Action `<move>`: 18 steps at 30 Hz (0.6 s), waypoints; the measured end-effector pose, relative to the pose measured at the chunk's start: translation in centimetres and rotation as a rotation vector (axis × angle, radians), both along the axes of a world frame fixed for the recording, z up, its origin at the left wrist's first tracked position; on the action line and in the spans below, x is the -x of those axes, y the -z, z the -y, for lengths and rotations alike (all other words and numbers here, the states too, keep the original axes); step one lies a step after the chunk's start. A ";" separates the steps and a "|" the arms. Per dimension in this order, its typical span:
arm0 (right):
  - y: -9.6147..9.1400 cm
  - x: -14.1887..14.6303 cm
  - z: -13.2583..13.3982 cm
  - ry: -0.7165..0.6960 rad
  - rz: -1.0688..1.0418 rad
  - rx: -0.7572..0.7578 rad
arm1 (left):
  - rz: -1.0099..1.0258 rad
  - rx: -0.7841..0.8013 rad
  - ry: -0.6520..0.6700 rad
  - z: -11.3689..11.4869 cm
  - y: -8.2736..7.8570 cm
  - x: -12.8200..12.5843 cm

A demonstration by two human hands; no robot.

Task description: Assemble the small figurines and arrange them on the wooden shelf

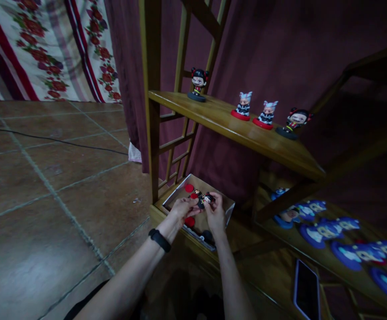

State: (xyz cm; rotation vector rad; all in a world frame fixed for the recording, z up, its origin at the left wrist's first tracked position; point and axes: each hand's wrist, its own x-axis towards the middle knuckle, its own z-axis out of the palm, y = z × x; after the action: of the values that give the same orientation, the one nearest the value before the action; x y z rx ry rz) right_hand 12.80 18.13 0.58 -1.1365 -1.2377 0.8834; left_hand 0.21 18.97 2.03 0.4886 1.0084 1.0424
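Over an open shallow box (209, 183), both hands meet around a small black-haired figurine (208, 198). My right hand (216, 212) grips it by the head and body between thumb and fingers. A dark round base (200, 202) is pinched in my left hand (182, 210), right up against the figurine's lower end; whether the two are joined cannot be made out. Inside the box lie red discs (189, 188), another small dark figurine (197, 192) and a dark disc (208, 236) near the front corner. My left wrist wears a black band.
Above the box runs a wooden shelf (226, 116) bearing several figurines, among them a black-haired one (198, 82) and a pale-blue-haired one (244, 105). Lower right, another shelf carries blue-and-white figures (316, 229). A phone (306, 289) lies near it. A wooden post (152, 146) rises left of the box.
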 end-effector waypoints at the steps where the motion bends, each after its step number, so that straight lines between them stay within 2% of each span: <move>1: 0.0 0.0 0.0 -0.004 0.006 0.003 | 0.007 0.012 0.004 0.0 0.0 0.0; 7: 0.3 -0.7 -0.2 -0.044 0.011 0.012 | 0.030 0.063 0.039 -0.5 0.2 0.6; 13: -0.1 -0.9 0.1 -0.142 -0.047 0.043 | -0.056 0.096 0.110 -0.5 -0.5 1.2; 18: -0.3 -0.7 0.3 -0.187 -0.078 0.048 | -0.057 0.132 0.087 -0.5 -0.4 0.7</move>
State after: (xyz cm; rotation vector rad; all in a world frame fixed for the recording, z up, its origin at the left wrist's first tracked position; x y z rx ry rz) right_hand 13.48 17.85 0.89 -1.0259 -1.2782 1.0927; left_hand -0.52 19.42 2.46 0.4520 1.0897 0.8830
